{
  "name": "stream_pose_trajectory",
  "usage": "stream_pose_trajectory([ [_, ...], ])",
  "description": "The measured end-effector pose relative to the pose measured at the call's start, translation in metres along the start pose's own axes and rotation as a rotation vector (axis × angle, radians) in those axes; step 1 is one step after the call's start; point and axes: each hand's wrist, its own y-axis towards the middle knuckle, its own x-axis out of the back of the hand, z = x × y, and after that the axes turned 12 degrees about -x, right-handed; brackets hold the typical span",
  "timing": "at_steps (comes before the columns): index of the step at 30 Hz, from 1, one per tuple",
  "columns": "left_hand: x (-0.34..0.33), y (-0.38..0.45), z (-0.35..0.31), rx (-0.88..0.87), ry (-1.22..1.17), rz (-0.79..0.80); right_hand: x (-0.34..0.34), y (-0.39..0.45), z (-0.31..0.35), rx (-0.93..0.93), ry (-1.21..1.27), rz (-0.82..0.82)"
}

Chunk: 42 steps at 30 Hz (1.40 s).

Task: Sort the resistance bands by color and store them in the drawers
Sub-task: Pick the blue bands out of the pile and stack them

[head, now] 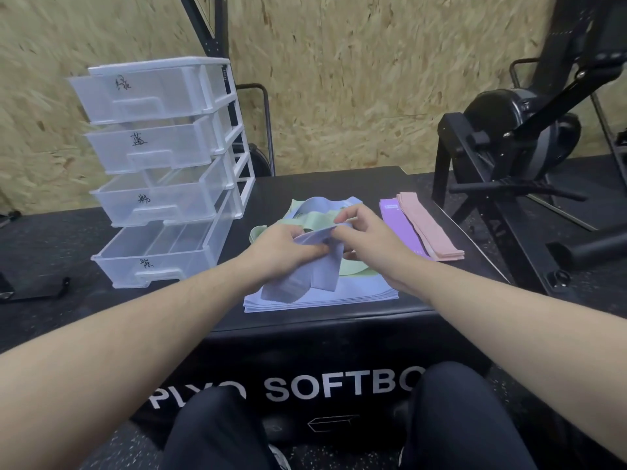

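Note:
A pale blue band (307, 273) hangs between both hands over the black plyo box (305, 337). My left hand (283, 247) grips one end and my right hand (364, 234) pinches the other. Under it lies a flat stack of pale blue bands (356, 295). Behind the hands is a loose heap of green bands (317, 220) and blue bands (319, 205). A purple stack (397, 222) and a pink stack (429, 228) lie at the right. The clear drawer unit (163, 164) stands at the left with all its labelled drawers pulled out.
A black exercise machine (529, 137) stands right of the box, close to the pink stack. An OSB wall runs behind. Dark rubber floor surrounds the box. My knees are just in front of the box's lettered face.

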Motion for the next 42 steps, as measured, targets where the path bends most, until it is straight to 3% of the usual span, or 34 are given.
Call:
stream_pose_trajectory([
  [6, 0.012, -0.014, -0.004, -0.066, -0.007, 0.182, 0.007, 0.004, 0.002, -0.171, 0.199, 0.073],
  [9, 0.020, -0.020, -0.001, -0.066, -0.054, 0.176, 0.016, 0.004, -0.002, -0.222, 0.265, 0.037],
  [15, 0.034, -0.019, 0.007, -0.037, -0.150, 0.227, 0.024, 0.001, -0.007, -0.279, -0.062, 0.061],
  [23, 0.043, -0.010, 0.034, 0.014, -0.198, 0.138, 0.047, 0.008, -0.020, -0.271, -0.383, 0.196],
  [32, 0.040, 0.000, 0.067, 0.164, -0.351, 0.057, 0.062, 0.017, -0.039, -0.270, -0.360, 0.173],
  [42, 0.027, 0.014, 0.110, 0.243, -0.372, -0.046, 0.076, 0.043, -0.060, -0.332, -0.284, 0.017],
])
